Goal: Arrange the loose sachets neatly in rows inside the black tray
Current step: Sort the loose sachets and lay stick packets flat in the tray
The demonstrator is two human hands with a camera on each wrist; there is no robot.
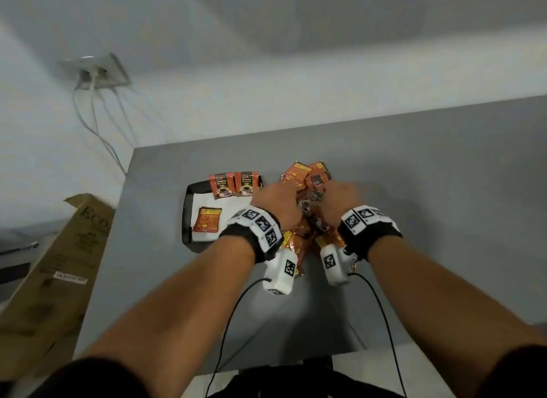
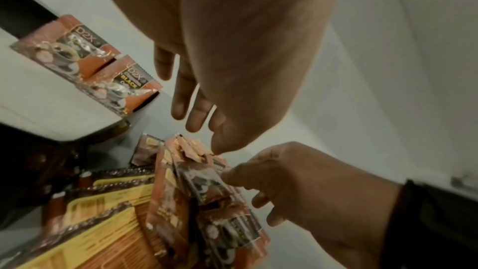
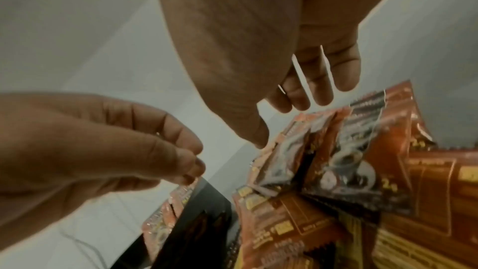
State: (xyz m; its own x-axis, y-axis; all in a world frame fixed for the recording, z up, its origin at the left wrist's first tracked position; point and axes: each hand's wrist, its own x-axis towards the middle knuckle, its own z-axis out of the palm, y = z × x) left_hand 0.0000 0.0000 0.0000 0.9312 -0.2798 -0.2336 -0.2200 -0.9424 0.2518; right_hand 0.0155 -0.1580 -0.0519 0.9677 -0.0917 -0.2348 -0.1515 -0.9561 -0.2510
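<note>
Now both hands (image 1: 307, 202) hover, fingers loose, over sachet pile (image 1: 307, 178).

Glossy, seemingly foil sachets (image 1: 305, 175); matt tabletop (image 1: 414, 175)

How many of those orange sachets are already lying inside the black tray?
3: two orange sachets side by side at the black tray's far edge, one nearer. The left hand may hide more.

Black wristbands (image 1: 241, 243) with white marker tiles; white camera boxes (image 1: 280, 271), black cables (image 1: 228, 323); dark sleeves (image 1: 97, 374)
</note>
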